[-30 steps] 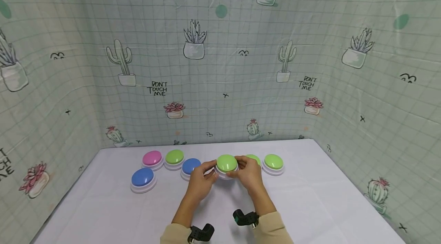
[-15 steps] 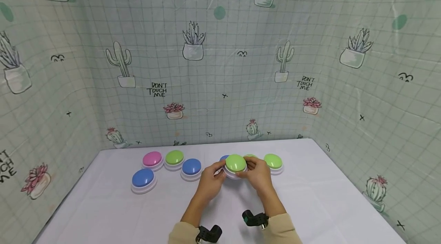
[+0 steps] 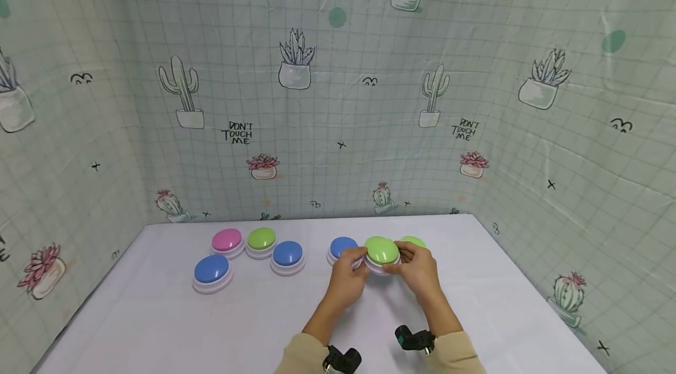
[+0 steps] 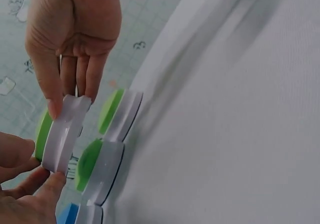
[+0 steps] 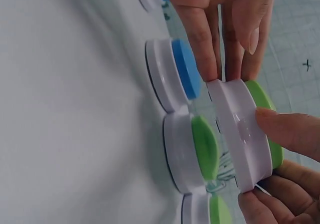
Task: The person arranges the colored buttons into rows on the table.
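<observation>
Both hands hold a push button (image 3: 382,250) with a green domed top and white base, raised above the table. My left hand (image 3: 345,283) pinches its left rim, and my right hand (image 3: 419,271) pinches the right rim. Both wrist views show a gap between this button's base (image 4: 65,131) and the row on the table. That row has a blue button (image 5: 170,77), a green button (image 5: 192,151) in the middle, and another green button (image 3: 413,241). The held button hides the middle one in the head view.
On the left stand a pink button (image 3: 227,242), a green button (image 3: 261,242), a blue button (image 3: 287,255) and, nearer, another blue button (image 3: 212,271). All rest on the white table (image 3: 158,327). A cactus-print cloth (image 3: 338,110) rises behind and at both sides.
Both hands have moved right, carrying the green button between them. A blue button behind them has come into view, while the rightmost green one is now partly covered.
</observation>
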{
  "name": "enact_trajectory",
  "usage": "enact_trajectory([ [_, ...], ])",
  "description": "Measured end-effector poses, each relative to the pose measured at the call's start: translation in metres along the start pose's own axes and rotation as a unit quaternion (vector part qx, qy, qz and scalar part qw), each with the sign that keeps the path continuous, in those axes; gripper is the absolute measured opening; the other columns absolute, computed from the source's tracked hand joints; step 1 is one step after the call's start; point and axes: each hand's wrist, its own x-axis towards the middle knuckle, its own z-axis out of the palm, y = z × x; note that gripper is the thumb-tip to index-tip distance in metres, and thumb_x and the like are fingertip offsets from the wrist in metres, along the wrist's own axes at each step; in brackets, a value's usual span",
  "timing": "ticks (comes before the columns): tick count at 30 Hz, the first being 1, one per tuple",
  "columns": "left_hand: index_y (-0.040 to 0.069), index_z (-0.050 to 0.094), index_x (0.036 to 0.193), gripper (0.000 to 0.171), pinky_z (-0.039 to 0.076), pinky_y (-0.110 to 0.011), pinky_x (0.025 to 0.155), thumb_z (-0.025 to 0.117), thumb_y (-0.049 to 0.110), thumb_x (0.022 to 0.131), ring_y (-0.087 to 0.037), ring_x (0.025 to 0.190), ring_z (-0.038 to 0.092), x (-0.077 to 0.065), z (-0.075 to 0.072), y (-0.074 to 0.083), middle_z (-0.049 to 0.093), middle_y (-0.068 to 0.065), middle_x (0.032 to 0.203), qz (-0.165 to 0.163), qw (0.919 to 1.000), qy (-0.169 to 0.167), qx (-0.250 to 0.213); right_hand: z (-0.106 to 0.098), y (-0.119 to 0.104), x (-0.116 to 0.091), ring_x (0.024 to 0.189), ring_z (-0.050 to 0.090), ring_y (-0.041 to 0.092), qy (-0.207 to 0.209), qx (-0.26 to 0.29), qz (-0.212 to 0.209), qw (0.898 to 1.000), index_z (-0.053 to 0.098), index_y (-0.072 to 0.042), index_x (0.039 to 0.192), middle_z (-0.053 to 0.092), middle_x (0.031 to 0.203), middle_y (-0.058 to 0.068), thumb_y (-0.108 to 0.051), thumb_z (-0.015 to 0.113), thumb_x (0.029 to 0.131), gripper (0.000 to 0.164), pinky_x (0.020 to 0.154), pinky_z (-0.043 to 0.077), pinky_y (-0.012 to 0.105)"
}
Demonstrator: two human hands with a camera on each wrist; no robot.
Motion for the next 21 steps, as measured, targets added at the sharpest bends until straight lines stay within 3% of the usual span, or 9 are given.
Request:
enact_trajectory([
  [8, -0.02, 0.05, 0.141, 0.055, 0.049, -0.035, 0.113, 0.052, -0.026, 0.087, -0.045, 0.141, 0.047, 0.011, 0.038, 0.002, 0.05, -0.028, 0.143, 0.0, 0.9986, -0.019, -0.05, -0.029, 0.007, 0.011, 0.142, 0.048, 0.046, 0.006, -0.048, 0.0, 0.999, 0.054, 0.009, 0.145, 0.054, 0.148, 0.031, 0.003, 0.088, 0.079, 0.075, 0.117, 0.043, 0.053],
  [16, -0.018, 0.038, 0.151, 0.062, 0.035, -0.042, 0.123, 0.047, -0.025, 0.09, -0.043, 0.152, 0.034, 0.023, 0.071, 0.009, 0.037, -0.029, 0.159, -0.017, 0.9955, -0.047, -0.08, -0.051, 0.02, 0.023, 0.146, 0.043, 0.045, 0.032, -0.035, 0.006, 0.999, 0.049, 0.009, 0.149, 0.048, 0.154, 0.03, 0.005, 0.085, 0.082, 0.076, 0.119, 0.04, 0.053],
  [21, -0.015, 0.039, 0.153, 0.065, 0.031, -0.042, 0.124, 0.046, -0.026, 0.089, -0.041, 0.154, 0.03, 0.028, 0.088, 0.011, 0.034, -0.026, 0.164, -0.029, 0.9951, -0.062, -0.071, -0.066, 0.028, 0.024, 0.147, 0.041, 0.045, 0.048, -0.032, 0.009, 0.998, 0.047, 0.01, 0.15, 0.045, 0.155, 0.03, 0.004, 0.084, 0.083, 0.077, 0.119, 0.041, 0.052],
])
